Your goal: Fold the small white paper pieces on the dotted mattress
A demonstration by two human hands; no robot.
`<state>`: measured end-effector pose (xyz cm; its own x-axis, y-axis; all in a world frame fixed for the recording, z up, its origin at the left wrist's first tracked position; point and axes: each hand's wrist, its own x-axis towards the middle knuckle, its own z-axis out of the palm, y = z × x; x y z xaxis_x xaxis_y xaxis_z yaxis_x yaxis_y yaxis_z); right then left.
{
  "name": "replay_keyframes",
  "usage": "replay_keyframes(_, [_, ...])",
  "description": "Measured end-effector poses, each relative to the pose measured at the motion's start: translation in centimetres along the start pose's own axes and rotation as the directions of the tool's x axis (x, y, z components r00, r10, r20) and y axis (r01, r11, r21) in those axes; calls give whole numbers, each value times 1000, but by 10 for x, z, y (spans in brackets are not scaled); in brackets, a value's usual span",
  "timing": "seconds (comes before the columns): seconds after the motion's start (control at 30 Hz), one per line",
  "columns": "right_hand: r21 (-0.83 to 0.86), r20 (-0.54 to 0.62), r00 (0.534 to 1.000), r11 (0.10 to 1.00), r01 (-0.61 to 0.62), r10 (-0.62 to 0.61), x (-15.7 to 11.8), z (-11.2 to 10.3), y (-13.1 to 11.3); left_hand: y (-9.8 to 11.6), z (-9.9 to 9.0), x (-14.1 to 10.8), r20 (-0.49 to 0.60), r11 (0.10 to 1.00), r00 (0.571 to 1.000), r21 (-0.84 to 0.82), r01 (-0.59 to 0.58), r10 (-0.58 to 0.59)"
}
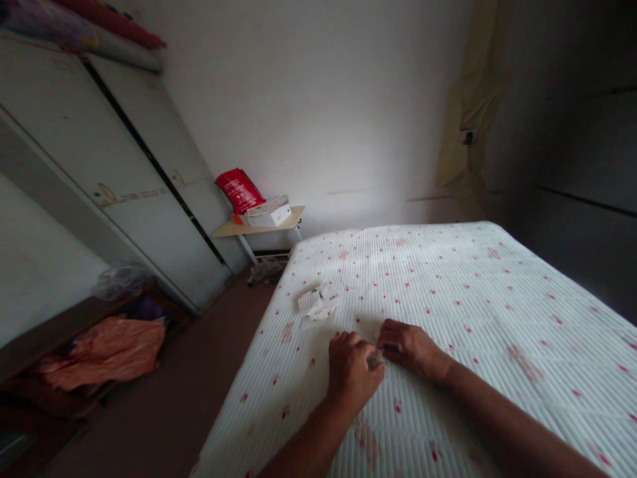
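Observation:
My left hand [352,366] and my right hand [411,346] are close together over the white bed [428,265], which has red dots and faded prints. The fingers of both hands are curled in a pinch around something small and pale between them, too small and dim to make out. Just beyond my left hand, crumpled white printed paper [318,303] with clear plastic lies on the bed.
A small table [233,229] beyond the bed's far left corner bears a red bag [239,190] and a white box [271,214]. Grey cabinets [134,159] stand on the left, with an orange cloth [107,352] on a low shelf. A wall socket [468,137] is at the back.

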<state>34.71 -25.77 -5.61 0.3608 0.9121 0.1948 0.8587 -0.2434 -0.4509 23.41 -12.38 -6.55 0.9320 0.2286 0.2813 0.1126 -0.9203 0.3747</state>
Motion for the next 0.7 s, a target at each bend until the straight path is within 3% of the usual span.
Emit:
replay_keyframes(0.2, [2, -4, 1000, 1000, 30, -30, 0, -2, -1, -10, -3, 3, 49, 998, 997, -31, -55, 57])
replay_keyframes(0.47, [57, 14, 999, 997, -45, 44, -1, -2, -2, -17, -9, 7, 94, 997, 993, -25, -68, 70])
replay_keyframes(0.7, [83, 6, 998, 995, -60, 59, -2, -3, -6, -16, -6, 5, 53, 997, 997, -50, -55, 58])
